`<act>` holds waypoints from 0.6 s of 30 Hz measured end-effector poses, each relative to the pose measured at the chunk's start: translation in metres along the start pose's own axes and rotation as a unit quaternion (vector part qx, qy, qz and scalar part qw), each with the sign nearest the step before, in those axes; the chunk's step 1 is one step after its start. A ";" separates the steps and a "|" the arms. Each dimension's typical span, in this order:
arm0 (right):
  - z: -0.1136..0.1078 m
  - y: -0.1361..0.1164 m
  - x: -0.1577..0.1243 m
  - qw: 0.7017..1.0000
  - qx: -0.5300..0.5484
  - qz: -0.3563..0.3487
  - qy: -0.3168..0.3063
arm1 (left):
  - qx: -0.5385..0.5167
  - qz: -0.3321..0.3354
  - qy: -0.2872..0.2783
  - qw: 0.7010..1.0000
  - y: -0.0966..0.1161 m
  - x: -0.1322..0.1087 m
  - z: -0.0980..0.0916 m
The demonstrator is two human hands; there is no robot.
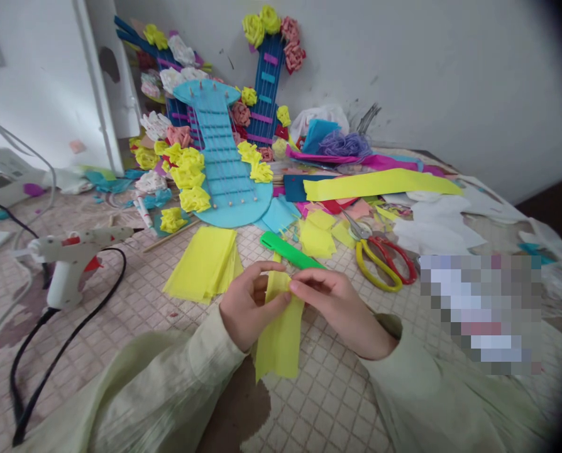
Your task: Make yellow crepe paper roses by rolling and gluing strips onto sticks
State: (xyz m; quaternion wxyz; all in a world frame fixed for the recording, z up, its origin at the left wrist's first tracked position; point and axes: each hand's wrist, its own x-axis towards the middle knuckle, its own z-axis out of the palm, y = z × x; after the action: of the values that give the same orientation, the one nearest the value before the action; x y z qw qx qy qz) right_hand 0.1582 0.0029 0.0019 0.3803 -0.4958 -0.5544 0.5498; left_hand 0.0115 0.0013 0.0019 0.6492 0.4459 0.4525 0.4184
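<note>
A strip of yellow crepe paper (281,343) hangs down from between my two hands, over the table's near part. My left hand (253,305) pinches its upper edge with the thumb on top. On the other side, my right hand (340,308) grips the upper right corner between thumb and fingers. Just beyond my fingers lies a green plastic-handled tool (288,250), partly covered by the hands. A stack of yellow crepe paper pieces (203,261) rests to the left, with more yellow paper squares (317,233) behind the green tool.
At left stands a hot glue gun (71,258) with a black cord. Scissors (380,258) with yellow and red handles lie at right. A blue paper guitar (224,157) with yellow paper flowers (187,173) leans at the back. A long yellow strip (380,184) and white paper (441,226) lie behind.
</note>
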 end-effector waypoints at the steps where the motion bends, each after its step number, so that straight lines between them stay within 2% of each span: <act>1: 0.000 0.000 0.000 1.000 0.002 0.000 -0.001 | 0.004 -0.005 0.000 1.000 0.001 0.000 0.000; 8: 0.000 0.001 -0.002 0.999 0.028 0.007 0.015 | 0.102 -0.039 -0.013 0.994 0.000 -0.001 -0.002; 18: 0.000 0.001 -0.001 0.999 0.033 0.012 0.021 | 0.087 -0.049 -0.019 0.995 0.000 -0.002 0.000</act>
State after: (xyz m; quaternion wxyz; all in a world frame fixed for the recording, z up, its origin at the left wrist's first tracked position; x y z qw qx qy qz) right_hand 0.1582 0.0021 0.0009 0.4013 -0.5008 -0.5217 0.5621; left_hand 0.0105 -0.0009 0.0025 0.6362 0.4857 0.4960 0.3368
